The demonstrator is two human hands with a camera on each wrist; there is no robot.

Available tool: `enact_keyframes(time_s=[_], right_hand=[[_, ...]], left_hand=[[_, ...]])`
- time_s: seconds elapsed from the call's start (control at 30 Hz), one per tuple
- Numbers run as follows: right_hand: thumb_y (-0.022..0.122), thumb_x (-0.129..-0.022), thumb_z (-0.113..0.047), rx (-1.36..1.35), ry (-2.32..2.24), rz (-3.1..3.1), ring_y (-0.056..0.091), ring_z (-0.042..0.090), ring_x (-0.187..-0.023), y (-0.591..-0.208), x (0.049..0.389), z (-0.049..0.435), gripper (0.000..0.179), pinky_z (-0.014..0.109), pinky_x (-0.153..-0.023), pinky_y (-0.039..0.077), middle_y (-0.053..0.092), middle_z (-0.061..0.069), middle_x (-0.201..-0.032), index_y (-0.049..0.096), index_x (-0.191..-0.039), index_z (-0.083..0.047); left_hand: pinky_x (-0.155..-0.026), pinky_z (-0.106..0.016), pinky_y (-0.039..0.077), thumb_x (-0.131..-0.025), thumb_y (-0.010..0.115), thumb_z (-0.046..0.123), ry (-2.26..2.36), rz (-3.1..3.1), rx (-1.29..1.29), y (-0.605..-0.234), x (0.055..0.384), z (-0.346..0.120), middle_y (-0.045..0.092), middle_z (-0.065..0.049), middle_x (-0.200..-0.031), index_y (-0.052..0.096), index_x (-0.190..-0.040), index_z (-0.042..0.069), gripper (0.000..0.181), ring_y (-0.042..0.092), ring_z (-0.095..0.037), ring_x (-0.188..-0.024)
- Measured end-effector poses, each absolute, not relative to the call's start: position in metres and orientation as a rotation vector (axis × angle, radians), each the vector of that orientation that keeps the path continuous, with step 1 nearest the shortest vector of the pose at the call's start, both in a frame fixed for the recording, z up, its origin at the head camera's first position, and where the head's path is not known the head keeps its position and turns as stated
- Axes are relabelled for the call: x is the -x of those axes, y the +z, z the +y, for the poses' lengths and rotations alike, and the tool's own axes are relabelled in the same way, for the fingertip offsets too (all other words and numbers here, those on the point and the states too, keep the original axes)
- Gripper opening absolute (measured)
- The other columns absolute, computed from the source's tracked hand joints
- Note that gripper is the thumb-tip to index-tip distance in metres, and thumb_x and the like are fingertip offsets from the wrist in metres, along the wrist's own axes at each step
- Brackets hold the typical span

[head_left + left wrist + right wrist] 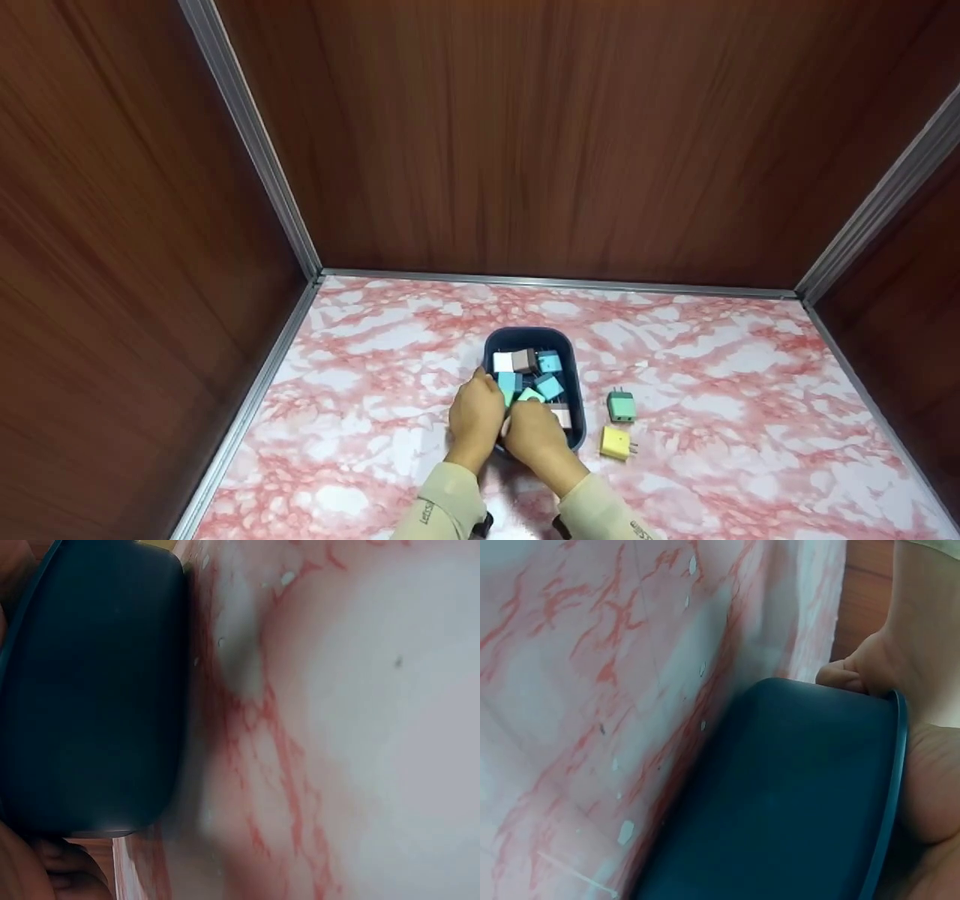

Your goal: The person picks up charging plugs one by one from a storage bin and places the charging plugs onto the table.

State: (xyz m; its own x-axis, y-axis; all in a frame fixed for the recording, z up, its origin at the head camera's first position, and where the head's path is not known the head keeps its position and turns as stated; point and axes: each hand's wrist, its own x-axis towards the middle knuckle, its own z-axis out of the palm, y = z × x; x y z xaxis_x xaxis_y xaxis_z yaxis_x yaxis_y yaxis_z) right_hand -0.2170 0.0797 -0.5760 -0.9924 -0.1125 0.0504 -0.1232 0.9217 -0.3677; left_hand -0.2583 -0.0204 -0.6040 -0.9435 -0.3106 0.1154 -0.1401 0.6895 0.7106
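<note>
A dark blue plastic bin (579,397) stands on the marbled surface with several plug chargers inside. At its left side my left hand (477,411) holds the rim; the right wrist view shows its curled fingers (841,676) against the outer wall. My right hand (537,436) reaches over the near end into the bin, its fingertips hidden beneath it. Just beyond that hand is a light green charger (531,394); whether it is gripped cannot be seen. Blue chargers (550,387), a brown charger (524,361) and a white charger (502,362) lie farther in.
Right of the bin, a green charger (621,406) and a yellow charger (615,443) lie on the red-and-white marbled surface (720,420). Brown wood-look panels (510,150) with metal edging (555,282) enclose the back and both sides.
</note>
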Motion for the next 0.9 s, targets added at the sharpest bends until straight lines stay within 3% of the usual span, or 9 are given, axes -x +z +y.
enact_keyframes(time_s=[0.3, 0.5, 0.9], right_hand=[[0.078, -0.075, -0.013, -0.333, 0.641, -3.020, 0.062, 0.026, -0.066, -0.575, 0.216, 0.088, 0.023, 0.045, -0.056, 0.050, 0.063, 0.009, -0.073, 0.059, -0.062, -0.013], [0.085, -0.072, -0.020, -0.373, 0.691, -3.034, 0.060, 0.022, -0.068, -0.570, 0.217, 0.095, 0.027, 0.043, -0.063, 0.051, 0.063, 0.006, -0.075, 0.060, -0.064, -0.014], [0.081, -0.065, -0.013, -0.429, 0.691, -3.027, 0.050, 0.017, -0.062, -0.557, 0.221, 0.110, 0.025, 0.037, -0.057, 0.046, 0.054, 0.000, -0.069, 0.057, -0.059, -0.016]], left_hand=[[-0.072, -0.053, 0.054, -0.105, 0.048, 0.029, -1.102, -2.678, -0.366, -0.606, 0.257, -0.020, 0.076, -0.013, -0.103, 0.069, -0.128, 0.009, 0.037, 0.073, -0.033, -0.091], [-0.073, -0.053, 0.054, -0.105, 0.048, 0.029, -1.129, -2.683, -0.362, -0.608, 0.258, -0.022, 0.076, -0.013, -0.106, 0.069, -0.128, 0.010, 0.037, 0.073, -0.033, -0.093], [-0.067, -0.054, 0.052, -0.102, 0.054, 0.029, -1.139, -2.644, -0.375, -0.605, 0.260, -0.022, 0.076, -0.011, -0.094, 0.072, -0.099, 0.014, 0.023, 0.074, -0.034, -0.087]])
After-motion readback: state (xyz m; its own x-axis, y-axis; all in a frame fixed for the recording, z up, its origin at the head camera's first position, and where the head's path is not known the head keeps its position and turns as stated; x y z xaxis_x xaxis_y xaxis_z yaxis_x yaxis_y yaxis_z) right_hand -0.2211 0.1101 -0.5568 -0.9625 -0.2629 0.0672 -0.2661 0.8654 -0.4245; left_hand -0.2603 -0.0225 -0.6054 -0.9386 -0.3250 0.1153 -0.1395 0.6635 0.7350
